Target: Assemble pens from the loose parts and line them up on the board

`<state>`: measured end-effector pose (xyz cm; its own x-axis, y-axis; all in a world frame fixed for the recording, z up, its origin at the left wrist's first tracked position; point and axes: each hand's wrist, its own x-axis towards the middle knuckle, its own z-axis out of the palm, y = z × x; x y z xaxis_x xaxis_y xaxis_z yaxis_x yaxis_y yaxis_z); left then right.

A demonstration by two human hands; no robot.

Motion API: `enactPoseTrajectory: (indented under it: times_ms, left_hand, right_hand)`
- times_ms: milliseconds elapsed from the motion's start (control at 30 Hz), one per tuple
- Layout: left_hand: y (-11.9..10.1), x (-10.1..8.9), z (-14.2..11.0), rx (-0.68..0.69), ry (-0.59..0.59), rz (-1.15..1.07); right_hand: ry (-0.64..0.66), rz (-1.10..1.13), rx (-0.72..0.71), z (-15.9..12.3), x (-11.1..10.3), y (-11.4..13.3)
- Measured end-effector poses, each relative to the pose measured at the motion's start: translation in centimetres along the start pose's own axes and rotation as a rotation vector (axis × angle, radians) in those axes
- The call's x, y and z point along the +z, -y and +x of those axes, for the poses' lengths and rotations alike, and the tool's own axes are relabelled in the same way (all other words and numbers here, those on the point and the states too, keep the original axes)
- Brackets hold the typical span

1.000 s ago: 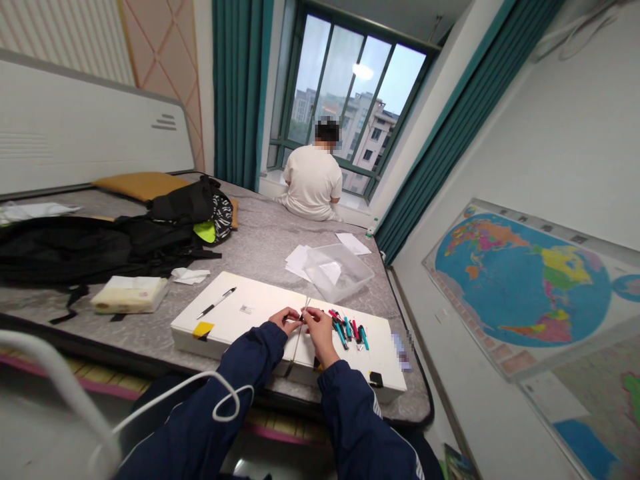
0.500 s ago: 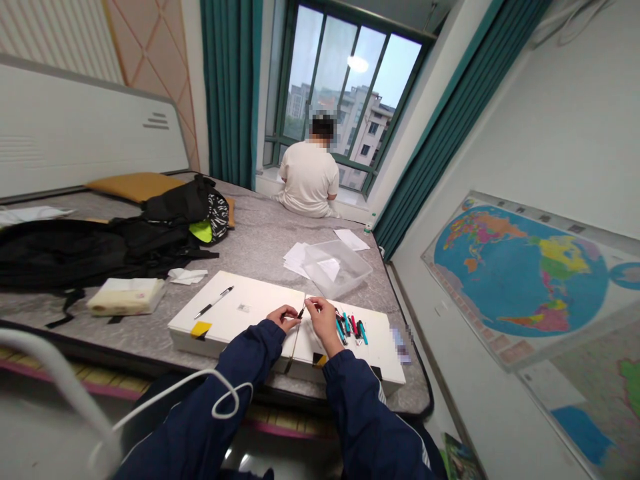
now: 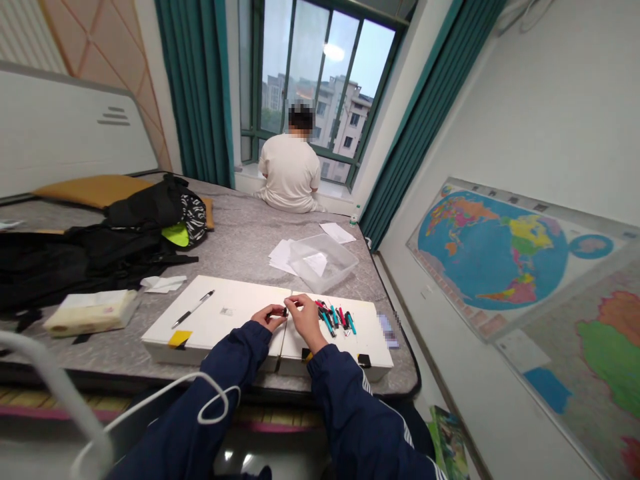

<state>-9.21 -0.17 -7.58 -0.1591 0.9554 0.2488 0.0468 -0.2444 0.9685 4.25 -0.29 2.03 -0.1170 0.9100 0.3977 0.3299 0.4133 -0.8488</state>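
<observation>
Over the seam between two white boxes [image 3: 250,291], both my hands meet around a small black pen part [image 3: 285,311]. My left hand [image 3: 269,318] is closed on it, its fingers curled. Thumb and fingertips of my right hand [image 3: 307,323] pinch at its upper end; whether a second piece is between them I cannot tell. Just right of that hand lies a pile of teal, red and black pen parts [image 3: 338,319] on the right box. A black and white pen [image 3: 194,309] rests alone on the left box.
Behind the boxes stands a clear plastic bin [image 3: 327,267] near white papers [image 3: 281,257]. A tissue pack [image 3: 93,312] and black bags [image 3: 75,267] lie left on the bed. A person [image 3: 290,170] sits by the window, facing away. A white cable [image 3: 200,377] loops over my left sleeve.
The view has swung to the right, so everything sits further left in it. My hands stay together at the box seam, and the black pen part looks more upright between my fingers.
</observation>
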Motion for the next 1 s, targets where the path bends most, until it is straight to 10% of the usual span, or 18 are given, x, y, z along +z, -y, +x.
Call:
enactPoseTrajectory:
  times_ms: [267,433,600,1000]
  left_hand:
    - [0.1,-0.2,0.0,0.006,0.017,0.033]
    - [0.3,0.1,-0.1,0.018,-0.007,-0.059]
    - [-0.2,0.5,-0.1,0.017,-0.049,-0.008]
    - [-0.6,0.3,-0.2,0.034,-0.051,0.048]
  right_hand:
    - [0.043,0.062,0.006,-1.0,-1.5,0.0]
    - [0.030,0.001,0.160,-2.4,-10.4,-3.3]
    - [-0.354,-0.117,0.329,-3.9,-19.5,-9.5]
    - [-0.297,-0.014,0.347,-7.3,-20.0,-12.8]
